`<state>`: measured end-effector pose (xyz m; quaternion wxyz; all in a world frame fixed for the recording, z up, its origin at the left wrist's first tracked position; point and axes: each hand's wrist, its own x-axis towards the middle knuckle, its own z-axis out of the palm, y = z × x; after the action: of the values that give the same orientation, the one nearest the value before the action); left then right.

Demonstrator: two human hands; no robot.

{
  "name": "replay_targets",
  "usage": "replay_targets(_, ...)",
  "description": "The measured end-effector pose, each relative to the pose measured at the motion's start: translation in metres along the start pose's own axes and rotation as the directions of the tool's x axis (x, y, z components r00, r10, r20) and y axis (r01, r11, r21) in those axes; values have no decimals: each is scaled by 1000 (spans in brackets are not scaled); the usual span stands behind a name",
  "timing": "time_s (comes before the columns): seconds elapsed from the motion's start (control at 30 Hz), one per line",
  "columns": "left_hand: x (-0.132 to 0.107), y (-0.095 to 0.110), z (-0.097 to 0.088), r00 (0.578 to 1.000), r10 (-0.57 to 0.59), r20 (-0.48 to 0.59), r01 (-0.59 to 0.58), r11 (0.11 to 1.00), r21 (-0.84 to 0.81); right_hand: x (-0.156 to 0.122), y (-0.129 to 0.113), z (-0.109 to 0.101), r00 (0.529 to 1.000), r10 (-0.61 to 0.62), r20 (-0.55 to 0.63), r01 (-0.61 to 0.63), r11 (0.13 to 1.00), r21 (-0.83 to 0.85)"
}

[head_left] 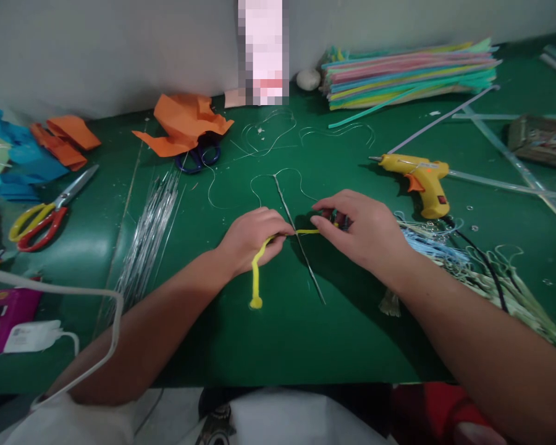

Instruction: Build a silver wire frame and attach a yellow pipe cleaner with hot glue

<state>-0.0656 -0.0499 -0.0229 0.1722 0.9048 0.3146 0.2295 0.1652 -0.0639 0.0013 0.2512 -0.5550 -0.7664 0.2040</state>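
My left hand [252, 238] is closed in a pinch on a yellow pipe cleaner [257, 275], whose loose end hangs down to a small loop near me. My right hand [359, 228] pinches the other end of the same pipe cleaner, just right of a thin metal wire [301, 244]. The wire lies slanted on the green table [278, 334], and the pipe cleaner crosses it between my two hands. A thin bent wire loop [280, 176] lies just beyond my hands.
A yellow glue gun [421, 179] lies right of my hands, with a pile of pale tassels [472, 269] beside it. Stacked coloured pipe cleaners [408, 71] sit far right. Silver wires [151, 235], red-yellow scissors [44, 216], orange paper [183, 123] and blue scissors [197, 157] lie left.
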Motion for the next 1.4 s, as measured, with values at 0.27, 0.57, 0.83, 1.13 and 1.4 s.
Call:
replay_targets(0.27, 0, 0, -1, 1000, -28, 12, 28, 999, -26, 3, -11, -17, 944, 320, 81, -305, 940, -156)
replay_targets(0.57, 2, 1, -2, 1000, -4, -7, 4, 1000, -25, 4, 2, -15, 955, 224, 197, -227, 974, -7)
replay_targets(0.83, 1, 2, -2, 997, -66, -33, 64, 996, -56, 4, 10, 2, 996, 81, 47, -87, 984, 155)
replay_targets(1.13, -1, 1, 1, 986, -87, -139, 83, 996, -32, -3, -16, -5, 949, 288, 125, -256, 941, -222)
replay_targets(1.4, 0, 3, 2, 973, -187, -138, 185, 982, -30, -20, -26, -12, 981, -106, -162, 77, 981, -178)
